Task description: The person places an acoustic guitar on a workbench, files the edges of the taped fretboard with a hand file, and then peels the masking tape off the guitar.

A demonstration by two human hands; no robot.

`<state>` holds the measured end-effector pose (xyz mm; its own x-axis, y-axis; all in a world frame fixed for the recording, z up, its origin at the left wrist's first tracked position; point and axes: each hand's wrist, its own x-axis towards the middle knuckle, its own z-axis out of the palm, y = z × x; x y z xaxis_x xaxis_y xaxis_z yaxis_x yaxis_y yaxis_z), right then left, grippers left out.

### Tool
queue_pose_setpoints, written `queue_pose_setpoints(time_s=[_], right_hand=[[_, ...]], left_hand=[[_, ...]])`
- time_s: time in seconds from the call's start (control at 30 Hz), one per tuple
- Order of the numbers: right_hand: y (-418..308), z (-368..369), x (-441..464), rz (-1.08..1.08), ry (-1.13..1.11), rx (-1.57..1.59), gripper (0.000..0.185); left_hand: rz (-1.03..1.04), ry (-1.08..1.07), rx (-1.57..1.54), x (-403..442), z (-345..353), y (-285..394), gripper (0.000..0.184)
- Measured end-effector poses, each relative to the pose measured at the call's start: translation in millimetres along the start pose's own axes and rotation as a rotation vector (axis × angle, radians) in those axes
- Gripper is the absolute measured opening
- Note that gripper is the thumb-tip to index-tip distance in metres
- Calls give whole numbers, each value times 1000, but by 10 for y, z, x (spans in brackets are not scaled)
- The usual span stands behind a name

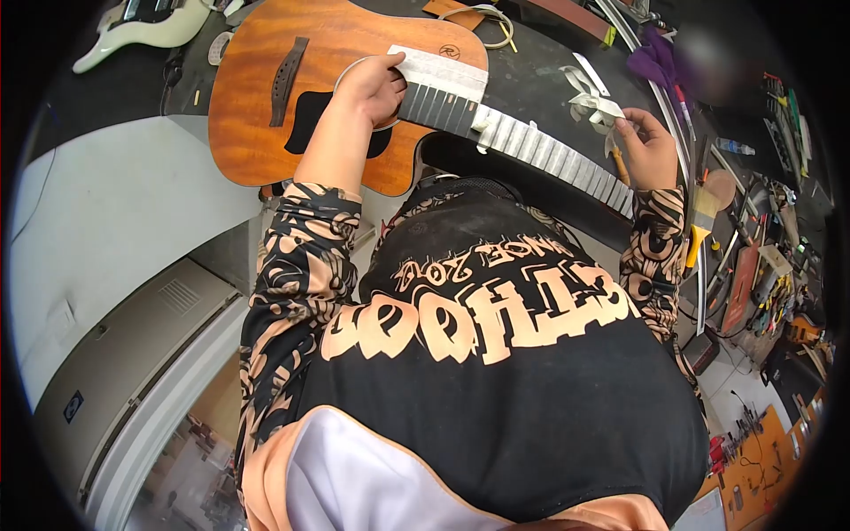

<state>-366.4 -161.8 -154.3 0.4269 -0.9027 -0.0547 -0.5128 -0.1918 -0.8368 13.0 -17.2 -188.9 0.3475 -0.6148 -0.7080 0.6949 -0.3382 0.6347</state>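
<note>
An orange-brown acoustic guitar [257, 97] lies across the bench. White tape [443, 71] covers its top beside the fretboard, and more tape strips [540, 150] run between the frets along the neck. Bare dark fretboard [434, 108] shows near the sound hole. My left hand [376, 88] rests over the sound hole, its fingers curled at the fretboard's end and tape edge; what they hold, if anything, is hidden. My right hand [651, 146] is closed, thumb against fingers, on crumpled white tape strips [595, 99] above the neck.
A white guitar body [155, 31] lies at the upper left. A purple cloth [653, 60], a yellow-handled brush [701, 221] and a plastic bottle [735, 146] are at the right, among many tools. A wooden-handled tool [620, 165] lies beside the neck.
</note>
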Motion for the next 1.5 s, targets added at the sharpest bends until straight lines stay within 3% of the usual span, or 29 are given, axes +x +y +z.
queue_pose_setpoints(time_s=[0.07, 0.2, 0.3, 0.53, 0.6, 1.0, 1.13, 1.2, 1.33, 1.4, 1.5], right_hand=[[-77, -2, -36, 14, -14, -37, 22], [-109, 4, -30, 16, -39, -31, 22], [-98, 22, 22, 25, -66, -65, 22], [-44, 60, 215, -24, -129, -44, 21], [-39, 39, 276, -30, -160, -58, 21], [-162, 108, 505, -97, -231, -49, 20], [-55, 246, 459, -108, -163, 43, 23], [15, 444, 385, -130, 49, 205, 24], [-49, 719, -16, 5, 149, 17, 24], [1, 911, -202, -83, 191, 27, 24], [-22, 928, -228, -5, 221, 5, 23]], left_hand=[[30, -50, -117, -19, -109, 6, 29], [60, 56, -147, -134, -253, -2, 24], [41, 2, -230, -138, -390, -18, 30], [95, 5, -215, -164, -624, -131, 22], [87, -84, -218, -166, -659, -148, 22], [101, -10, -260, -206, -576, -193, 13], [141, 84, -216, -176, -410, -289, 11], [171, 193, -166, -328, -188, -238, 9], [241, 393, -111, -303, 7, -328, 7], [257, 337, -101, -350, -31, -293, 6], [233, 280, -109, -320, -119, -296, 6]])
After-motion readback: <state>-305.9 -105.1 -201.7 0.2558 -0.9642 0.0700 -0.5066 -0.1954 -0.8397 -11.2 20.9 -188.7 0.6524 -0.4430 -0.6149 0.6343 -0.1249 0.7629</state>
